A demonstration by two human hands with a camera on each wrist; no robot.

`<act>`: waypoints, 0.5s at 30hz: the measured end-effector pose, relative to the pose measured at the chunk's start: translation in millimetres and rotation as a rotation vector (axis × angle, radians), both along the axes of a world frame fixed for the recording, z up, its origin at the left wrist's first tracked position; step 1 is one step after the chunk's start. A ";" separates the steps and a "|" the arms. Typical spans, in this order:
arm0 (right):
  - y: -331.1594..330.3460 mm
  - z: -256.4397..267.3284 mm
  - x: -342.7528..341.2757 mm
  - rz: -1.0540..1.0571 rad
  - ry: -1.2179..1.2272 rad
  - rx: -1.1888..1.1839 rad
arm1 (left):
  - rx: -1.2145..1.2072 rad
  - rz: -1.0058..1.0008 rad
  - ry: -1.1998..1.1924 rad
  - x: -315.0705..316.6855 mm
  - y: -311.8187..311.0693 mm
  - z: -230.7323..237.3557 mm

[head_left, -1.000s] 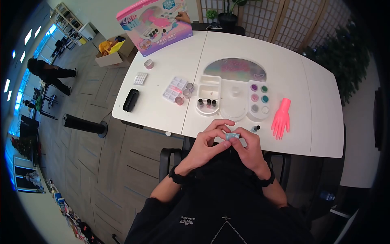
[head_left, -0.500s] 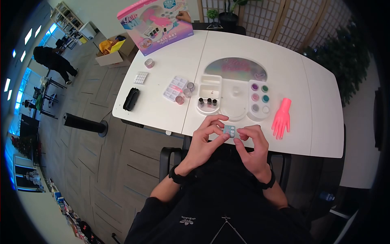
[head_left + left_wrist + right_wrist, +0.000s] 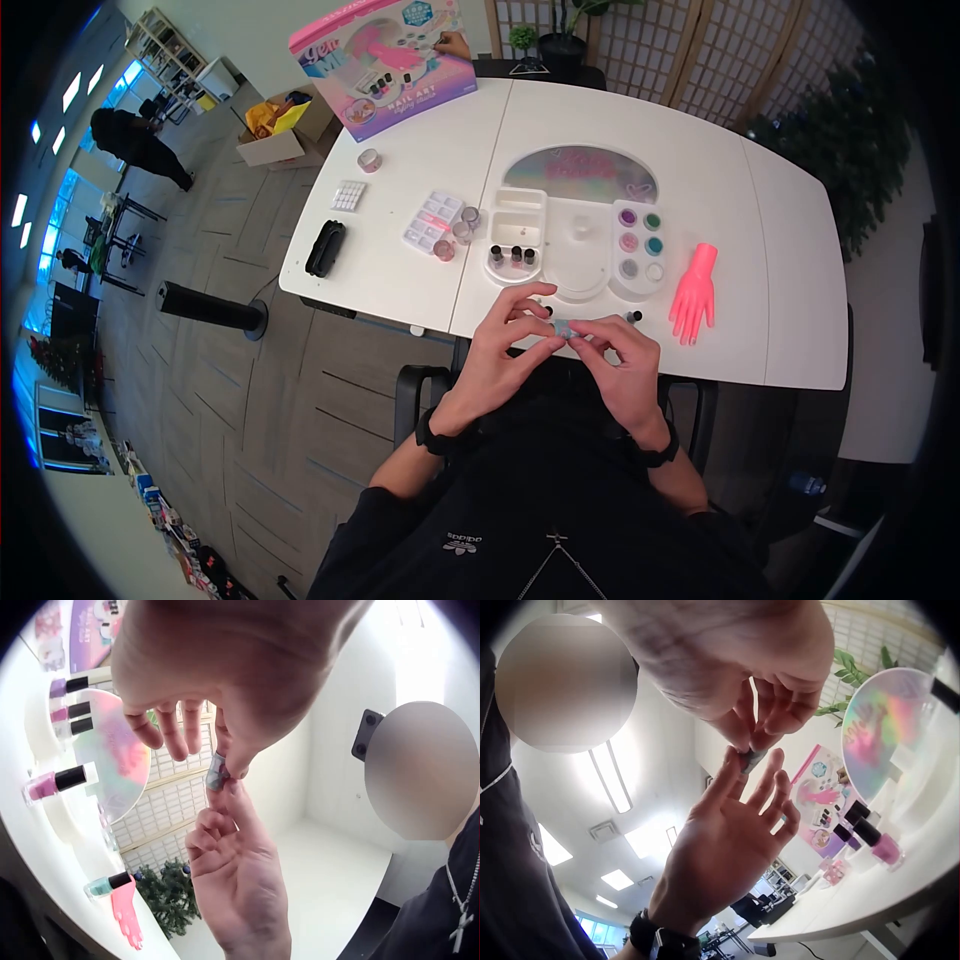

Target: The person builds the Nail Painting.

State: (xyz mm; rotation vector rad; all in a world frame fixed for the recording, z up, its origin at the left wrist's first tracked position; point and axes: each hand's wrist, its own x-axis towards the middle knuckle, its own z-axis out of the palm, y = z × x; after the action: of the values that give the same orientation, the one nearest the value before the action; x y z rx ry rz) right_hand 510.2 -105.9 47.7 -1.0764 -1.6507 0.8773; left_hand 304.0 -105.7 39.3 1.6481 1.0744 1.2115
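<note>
A small blue-grey card (image 3: 563,328) is held up over the table's front edge, mostly covered by fingers. My left hand (image 3: 505,348) pinches it between thumb and finger, the other fingers spread. From the other side, my right hand (image 3: 625,362) pinches it too, fingertips close to the left ones. In the left wrist view the card (image 3: 217,772) appears as a little strip between both hands' fingertips. Just beyond the right hand is a polish bottle (image 3: 634,317) with a black cap; another black cap (image 3: 548,311) peeks out behind the left hand.
A white nail station (image 3: 575,275) with a mirror (image 3: 580,172), polish bottles and glitter pots stands ahead. The pink model hand (image 3: 694,295) lies at right. Leftward are a divided tray (image 3: 432,222), small jars, a black case (image 3: 324,248) and the kit box (image 3: 385,65).
Half a second ago the right fingers were off the card, leaving its pale round spots visible in the left hand; now they pinch it again. A person in the background has shifted.
</note>
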 end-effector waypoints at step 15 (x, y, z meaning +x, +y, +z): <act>14.6 -3.0 -3.7 0.031 -0.148 0.380 | 0.170 -0.058 0.308 -17.1 14.0 26.6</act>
State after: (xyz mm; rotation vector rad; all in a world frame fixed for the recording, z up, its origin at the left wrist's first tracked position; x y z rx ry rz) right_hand 506.5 -91.3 44.7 -0.8680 -1.8679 0.4823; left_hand 286.9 -91.7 65.8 2.0322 1.1236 1.0572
